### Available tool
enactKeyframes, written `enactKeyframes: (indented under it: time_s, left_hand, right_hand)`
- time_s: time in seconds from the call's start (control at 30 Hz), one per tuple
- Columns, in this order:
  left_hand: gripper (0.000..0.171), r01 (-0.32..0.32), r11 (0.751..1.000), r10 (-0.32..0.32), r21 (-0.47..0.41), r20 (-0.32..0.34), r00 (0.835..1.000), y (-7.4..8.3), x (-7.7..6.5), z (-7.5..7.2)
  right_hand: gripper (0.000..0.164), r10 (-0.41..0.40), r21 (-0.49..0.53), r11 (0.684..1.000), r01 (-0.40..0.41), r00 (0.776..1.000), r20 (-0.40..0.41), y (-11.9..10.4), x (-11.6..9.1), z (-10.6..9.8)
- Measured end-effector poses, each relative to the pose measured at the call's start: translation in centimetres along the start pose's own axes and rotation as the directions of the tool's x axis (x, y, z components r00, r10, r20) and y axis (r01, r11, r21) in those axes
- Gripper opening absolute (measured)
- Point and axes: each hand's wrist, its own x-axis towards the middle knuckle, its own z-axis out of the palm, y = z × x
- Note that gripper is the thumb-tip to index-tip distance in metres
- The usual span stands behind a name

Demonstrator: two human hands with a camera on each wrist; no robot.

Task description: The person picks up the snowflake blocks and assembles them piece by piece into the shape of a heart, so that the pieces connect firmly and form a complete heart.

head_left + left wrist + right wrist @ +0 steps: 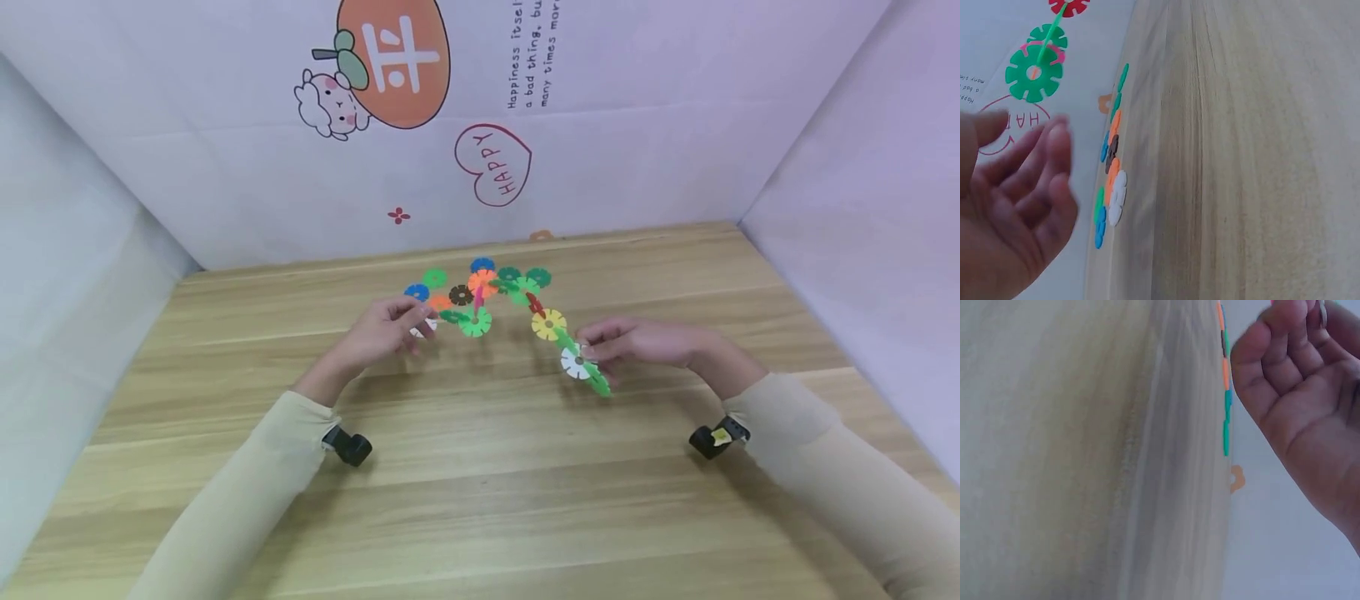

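A chain of slotted plastic snowflake discs, with green, pink, red and yellow discs [550, 324] joined edge to edge, hangs above the table between the two hands. My right hand [637, 342] pinches the chain's near right end, by a white disc [575, 363] with a green one below it. Close to the chain's left end is my left hand [386, 329]. In the left wrist view, the left hand's fingers [1054, 156] are loosely bent with nothing between them, apart from the green disc [1019, 75]. The right fingertips are cut off at the right wrist view's top edge.
Loose discs lie flat at the back of the wooden table [480, 467], among them a brown disc [461, 295], a blue disc [417, 292] and a light green disc [435, 277]. A printed white cloth [225, 192] stands behind, with white side walls.
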Motion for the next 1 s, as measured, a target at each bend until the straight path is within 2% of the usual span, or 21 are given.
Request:
enactKeyframes:
  time_s: [0.1,0.17,0.27,0.33,0.4,0.43,0.5,0.57,0.63,0.7,0.8,0.87,0.93,1.0]
  left_hand:
    - [0.038,-0.004,0.999,-0.002,-0.036,-0.154,0.988,0.2,-0.3,0.1]
    - [0.037,-0.018,0.998,0.006,-0.054,-0.212,0.977,0.4,-0.6,0.4]
    - [0.031,-0.063,0.996,0.051,-0.058,-0.201,0.978,0.9,-1.0,1.2]
    - [0.027,-0.098,0.993,0.086,-0.063,-0.176,0.981,1.4,-1.2,1.9]
    - [0.024,-0.127,0.989,0.114,-0.075,-0.158,0.981,2.0,-1.3,2.6]
    - [0.024,-0.133,0.987,0.118,-0.086,-0.157,0.981,2.3,-1.4,2.8]
    - [0.027,-0.130,0.984,0.110,-0.119,-0.160,0.981,2.7,-1.4,3.0]
    - [0.033,-0.108,0.980,0.080,-0.166,-0.167,0.983,3.0,-1.4,2.8]
    - [0.040,-0.076,0.969,0.036,-0.234,-0.169,0.985,3.0,-1.4,2.4]
    - [0.048,-0.035,0.952,-0.014,-0.305,-0.157,0.988,2.9,-1.4,1.9]
    - [0.057,0.016,0.917,-0.066,-0.398,-0.111,0.992,2.8,-1.4,1.2]
    - [0.061,0.047,0.901,-0.085,-0.431,-0.068,0.994,2.7,-1.4,1.0]
    - [0.064,0.071,0.894,-0.090,-0.443,-0.023,0.996,2.7,-1.5,1.0]
    - [0.066,0.084,0.898,-0.084,-0.431,0.018,0.996,2.6,-1.7,1.1]
  right_hand:
    - [0.027,-0.037,-0.076,0.997,0.031,0.996,-0.083,-0.5,0.0,0.3]
    - [0.026,-0.077,-0.142,0.988,0.055,0.985,-0.154,-1.0,0.0,0.7]
    - [0.025,-0.129,-0.243,0.968,0.059,0.951,-0.281,-2.0,0.0,1.6]
    - [0.025,-0.201,-0.371,0.927,0.057,0.910,-0.363,-2.7,0.2,2.5]
    - [0.028,-0.305,-0.535,0.843,0.046,0.861,-0.406,-3.4,0.4,3.4]
    - [0.030,-0.368,-0.623,0.781,0.038,0.835,-0.409,-3.6,0.6,3.8]
    - [0.031,-0.507,-0.787,0.616,0.024,0.777,-0.373,-3.9,0.9,4.5]
    - [0.027,-0.623,-0.889,0.457,0.018,0.720,-0.306,-3.9,1.1,4.9]
    - [0.022,-0.710,-0.945,0.327,0.010,0.662,-0.239,-3.8,1.1,5.0]
    - [0.016,-0.779,-0.976,0.216,-0.001,0.603,-0.173,-3.4,1.1,4.8]
    - [0.016,-0.833,-0.995,0.102,-0.023,0.545,-0.098,-2.8,0.8,4.1]
    - [0.020,-0.849,-0.998,0.044,-0.041,0.525,-0.059,-2.3,0.5,3.7]
    - [0.022,-0.844,-0.999,0.005,-0.048,0.535,-0.030,-1.8,0.2,3.4]
    - [0.021,-0.824,-0.998,-0.019,-0.052,0.567,-0.014,-1.5,0.0,3.3]
